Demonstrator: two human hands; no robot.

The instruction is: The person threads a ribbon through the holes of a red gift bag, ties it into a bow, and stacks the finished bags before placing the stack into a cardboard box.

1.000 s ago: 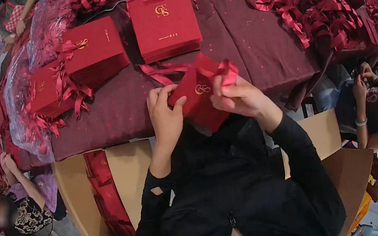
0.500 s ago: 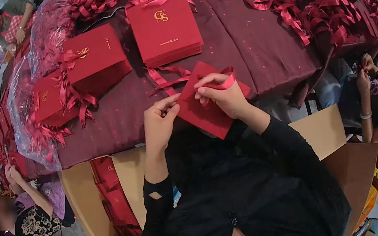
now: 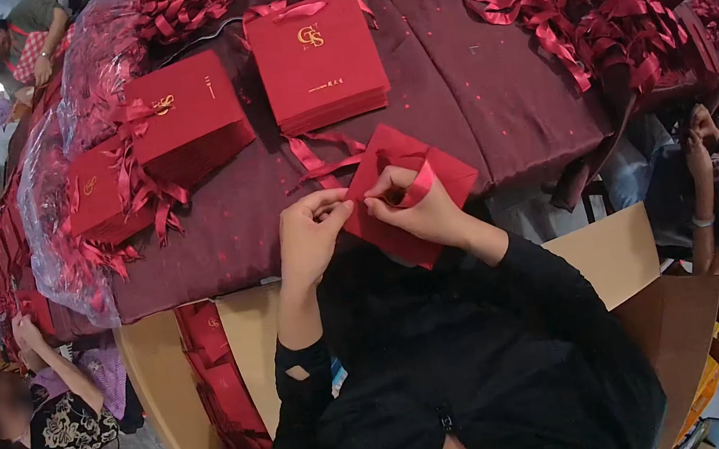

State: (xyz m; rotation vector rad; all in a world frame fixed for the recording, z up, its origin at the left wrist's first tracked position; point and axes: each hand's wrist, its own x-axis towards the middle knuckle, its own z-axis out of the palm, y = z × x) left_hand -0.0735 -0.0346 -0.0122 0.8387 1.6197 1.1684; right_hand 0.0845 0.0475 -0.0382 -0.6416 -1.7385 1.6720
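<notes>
A small red paper bag (image 3: 457, 176) lies at an angle between my hands, above my lap at the table's near edge. My left hand (image 3: 311, 235) is closed in a pinch at the bag's left edge. My right hand (image 3: 427, 211) lies over the bag, thumb and fingertips pinched together, with a red ribbon (image 3: 419, 185) looped across its fingers. The ribbon's end is hidden by the fingertips. Just beyond, loose red ribbons (image 3: 323, 156) lie on the tablecloth, beside a neat stack of red gift bags (image 3: 321, 72) with gold lettering.
More bag stacks (image 3: 190, 110) stand at the left, next to clear plastic wrap (image 3: 58, 234). Ribbon heaps (image 3: 624, 33) cover the table's right side. Below the edge, an open cardboard box (image 3: 157, 385) holds red bags (image 3: 222, 383). Other people sit at both sides.
My right hand has shifted left over the bag, its fingertips now closer to my left hand. My left hand stays pinched at the bag's edge. The view has moved slightly.
</notes>
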